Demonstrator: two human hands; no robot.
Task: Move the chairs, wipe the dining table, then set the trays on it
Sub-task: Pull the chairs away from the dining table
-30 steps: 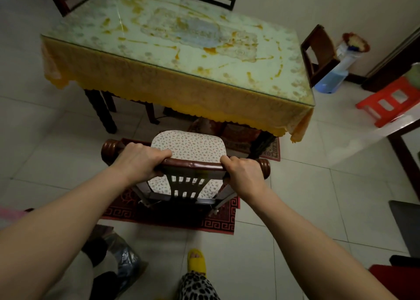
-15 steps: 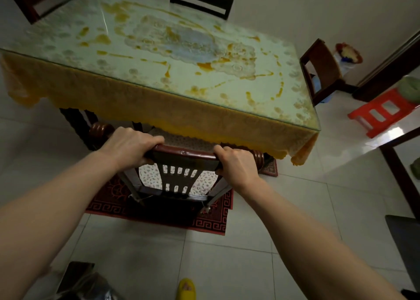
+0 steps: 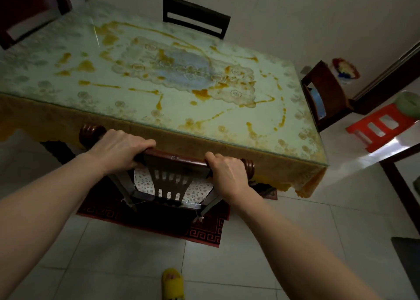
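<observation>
A dark wooden chair (image 3: 175, 161) with a speckled white seat cushion stands at the near side of the dining table (image 3: 68, 108), its seat mostly under the yellow cloth. My left hand (image 3: 118, 149) grips the left part of the chair's top rail. My right hand (image 3: 227, 172) grips the rail's right part. The glass tabletop bears orange smears and a lace mat in the middle. Three more chairs stand around the table: one at the far side (image 3: 195, 15), one at the right end (image 3: 325, 95), one at the far left corner (image 3: 25, 11). No tray is in view.
A dark red rug (image 3: 204, 233) lies under the near chair on the pale tiled floor. A red plastic stool (image 3: 381, 127) stands to the right beside a dark door frame. My yellow slipper (image 3: 172, 283) shows at the bottom edge.
Both hands have pushed the chair forward toward the table; its seat, fully exposed a second ago, now sits mostly beneath the tablecloth. I have stepped closer to the table.
</observation>
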